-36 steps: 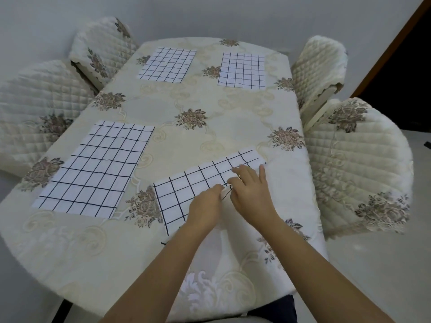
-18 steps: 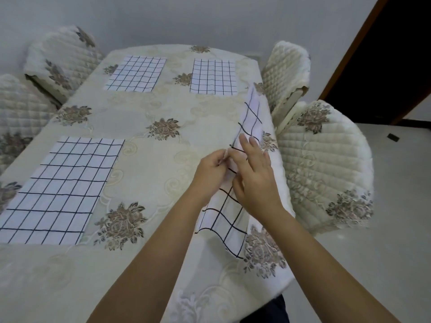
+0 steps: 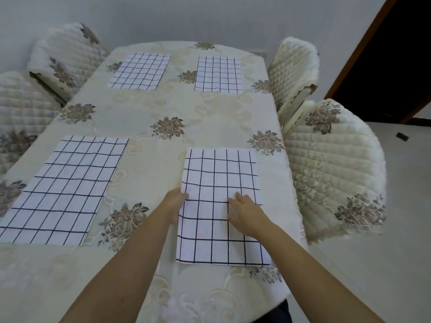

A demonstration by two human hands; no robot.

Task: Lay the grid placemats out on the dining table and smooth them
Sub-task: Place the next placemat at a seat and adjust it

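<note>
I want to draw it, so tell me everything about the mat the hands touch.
The mat looks like white cloth with a thin dark grid. It is a rectangle lying flat on the flowery tablecloth, near the right edge, with its long side pointing away. It shows faint wrinkles. The right hand lies flat on it. The left hand touches its left edge.

Setting: home dining room. Evidence: oval desk (image 3: pixel 210 117) under a cream floral tablecloth (image 3: pixel 144 183); four chairs (image 3: pixel 333 169) in matching quilted covers; grid placemats (image 3: pixel 60 190) at four seats; plain wall (image 3: pixel 186 17); wood-framed doorway (image 3: pixel 396 66), right.
</note>
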